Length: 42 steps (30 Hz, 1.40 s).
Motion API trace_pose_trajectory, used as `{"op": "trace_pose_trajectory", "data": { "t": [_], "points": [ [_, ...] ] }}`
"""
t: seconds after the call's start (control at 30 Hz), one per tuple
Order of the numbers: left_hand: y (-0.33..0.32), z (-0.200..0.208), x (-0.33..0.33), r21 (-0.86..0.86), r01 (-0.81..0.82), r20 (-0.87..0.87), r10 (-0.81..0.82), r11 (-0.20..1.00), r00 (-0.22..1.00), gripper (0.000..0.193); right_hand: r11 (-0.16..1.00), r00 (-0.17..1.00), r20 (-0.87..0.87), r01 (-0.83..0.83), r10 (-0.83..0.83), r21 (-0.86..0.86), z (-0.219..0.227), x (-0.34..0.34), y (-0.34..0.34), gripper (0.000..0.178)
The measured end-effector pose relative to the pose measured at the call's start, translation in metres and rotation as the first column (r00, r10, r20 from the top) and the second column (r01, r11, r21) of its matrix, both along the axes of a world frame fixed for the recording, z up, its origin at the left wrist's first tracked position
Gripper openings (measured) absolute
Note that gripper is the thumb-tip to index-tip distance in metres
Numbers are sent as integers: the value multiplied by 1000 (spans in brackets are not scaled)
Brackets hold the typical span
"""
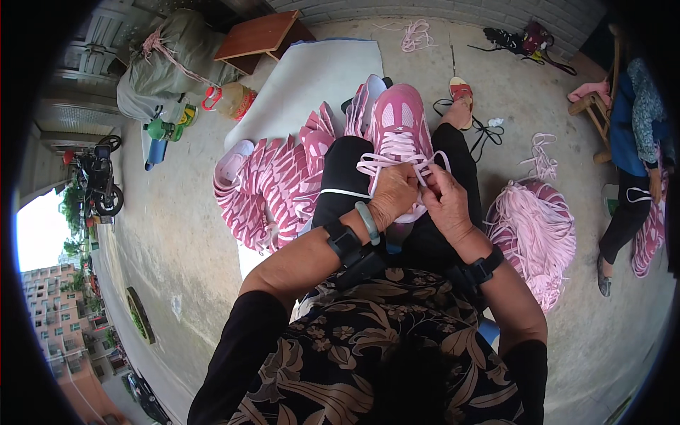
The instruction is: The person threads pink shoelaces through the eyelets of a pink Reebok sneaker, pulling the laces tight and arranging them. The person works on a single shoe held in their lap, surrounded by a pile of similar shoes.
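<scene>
A pink sneaker (401, 117) lies across my lap with its toe pointing away from me. Pale pink shoelace (375, 164) runs through its eyelets and loops out to both sides near the ankle opening. My left hand (394, 191), a jade-coloured bangle on its wrist, is closed on the lace at the top of the lacing. Close beside it, my right hand (446, 204) pinches the lace between thumb and fingers. The fingertips of both hands nearly meet, and the lace ends between them are partly hidden.
Stacked pink shoe uppers (265, 180) lie on a pale sheet (304, 81) at my left. To my right rests a heap of pink laces (535, 227). Another person (641, 127) sits at the far right. Bottles (164, 129) and a wooden table (256, 37) stand at the far left.
</scene>
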State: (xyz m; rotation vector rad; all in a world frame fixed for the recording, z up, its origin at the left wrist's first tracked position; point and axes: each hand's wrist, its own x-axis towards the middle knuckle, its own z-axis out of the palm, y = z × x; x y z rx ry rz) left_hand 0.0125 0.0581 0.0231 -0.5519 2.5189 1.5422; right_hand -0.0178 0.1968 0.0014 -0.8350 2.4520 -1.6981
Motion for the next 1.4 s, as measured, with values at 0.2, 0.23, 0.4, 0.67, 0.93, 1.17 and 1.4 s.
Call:
{"op": "trace_pose_trajectory", "data": {
  "t": [0.2, 0.23, 0.4, 0.67, 0.93, 1.17, 1.4],
  "points": [
    [-54, 29, 54, -378, 296, -83, -351, 877, 933, 4, 994, 908, 413, 96, -67, -49, -4, -1, 15, 62],
    [-65, 36, 67, -389, 294, 14, -313, 873, 950, 4, 988, 815, 575, 134, -63, -81, 6, -4, 14, 61],
    [-107, 53, 108, -232, 312, 104, -295, 921, 950, 7, 997, 706, 707, 71, -45, -7, 19, -24, 4, 42],
    [-112, 47, 109, 7, 275, 183, -271, 962, 945, 8, 987, 969, 247, 51, -11, -155, -2, -22, -2, 13],
    [-119, 43, 113, 166, 249, 163, -276, 954, 947, 9, 888, 699, 698, 212, 155, -409, 28, -10, -2, 12],
    [-122, 47, 107, 170, 292, 138, -316, 941, 939, 9, 967, 757, 641, 49, 128, -251, 26, -22, 7, 30],
    [-129, 34, 114, 27, 315, 43, -316, 949, 948, 7, 955, 636, 771, 224, 7, -194, 27, -29, -3, 30]
  ]
}}
